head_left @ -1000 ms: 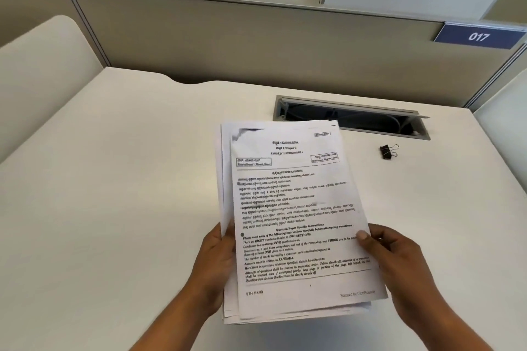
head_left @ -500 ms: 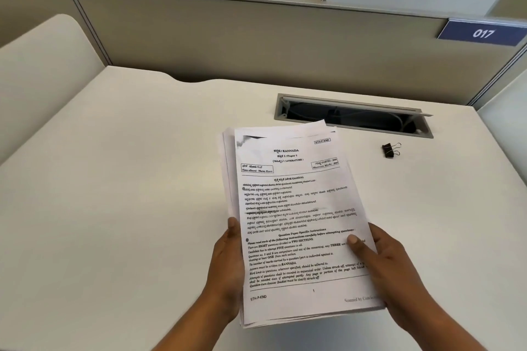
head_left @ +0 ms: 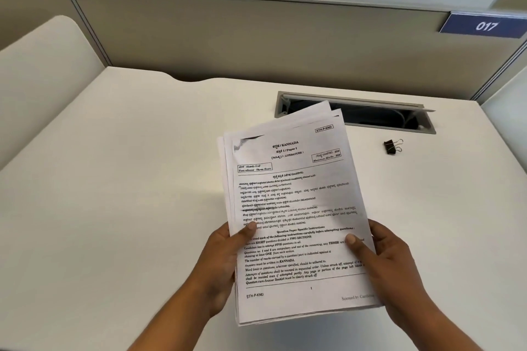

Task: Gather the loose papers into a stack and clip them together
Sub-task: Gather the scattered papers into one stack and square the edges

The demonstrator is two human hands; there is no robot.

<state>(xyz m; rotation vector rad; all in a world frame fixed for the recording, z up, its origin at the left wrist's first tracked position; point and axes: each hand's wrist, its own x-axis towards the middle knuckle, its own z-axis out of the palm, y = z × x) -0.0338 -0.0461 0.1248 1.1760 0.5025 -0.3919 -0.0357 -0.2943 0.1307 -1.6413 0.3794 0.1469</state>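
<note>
A stack of printed papers (head_left: 293, 196) is held above the white desk, its sheets slightly fanned at the top and left edges. My left hand (head_left: 225, 262) grips the stack's lower left edge, thumb on the top sheet. My right hand (head_left: 387, 268) grips the lower right edge, its thumb also pressed on the top page. A black binder clip (head_left: 391, 147) lies on the desk to the upper right of the papers, apart from both hands.
An open cable tray (head_left: 370, 114) is set into the white desk (head_left: 128, 179) behind the papers. A beige partition (head_left: 256, 37) with a blue "017" sign (head_left: 484, 26) closes the far side. Another desk surface (head_left: 42, 51) stands at the left.
The stack's upper sheets have fanned out toward the top right. My left thumb has slid up onto the front page. The stack sits a little lower and tilts slightly.
</note>
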